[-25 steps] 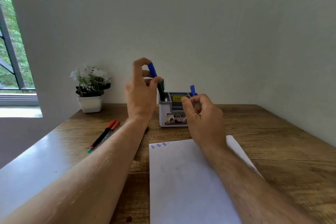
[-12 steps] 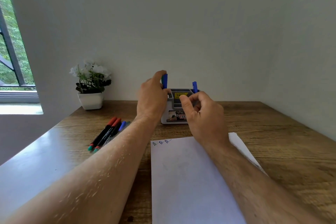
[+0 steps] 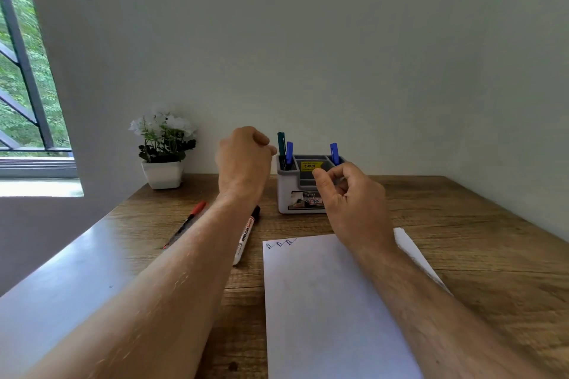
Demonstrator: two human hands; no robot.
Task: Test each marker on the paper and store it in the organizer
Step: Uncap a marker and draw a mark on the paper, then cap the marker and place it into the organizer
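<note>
A grey-and-white organizer [image 3: 288, 197] stands at the back of the wooden table. Its left compartment holds a green marker [image 3: 280, 144] and a blue marker [image 3: 289, 153]; another blue marker [image 3: 334, 153] stands in the right compartment. My left hand [image 3: 243, 163] hovers just left of the organizer, loosely fisted and holding nothing. My right hand [image 3: 354, 206] is in front of the organizer with curled fingers, thumb and forefinger slightly apart, holding nothing that I can see. The white paper [image 3: 332, 301] lies in front of me with small blue scribbles [image 3: 281, 244] at its top left.
A red-capped marker [image 3: 188, 221] and a white marker with a black cap [image 3: 246, 235] lie on the table left of the paper, partly behind my left forearm. A white potted plant [image 3: 163, 157] stands at the back left by the wall. A window is at the far left.
My left hand lowered the blue marker into the organizer's left compartment, let go and drew back to the left. My right hand stayed in front of the organizer.
</note>
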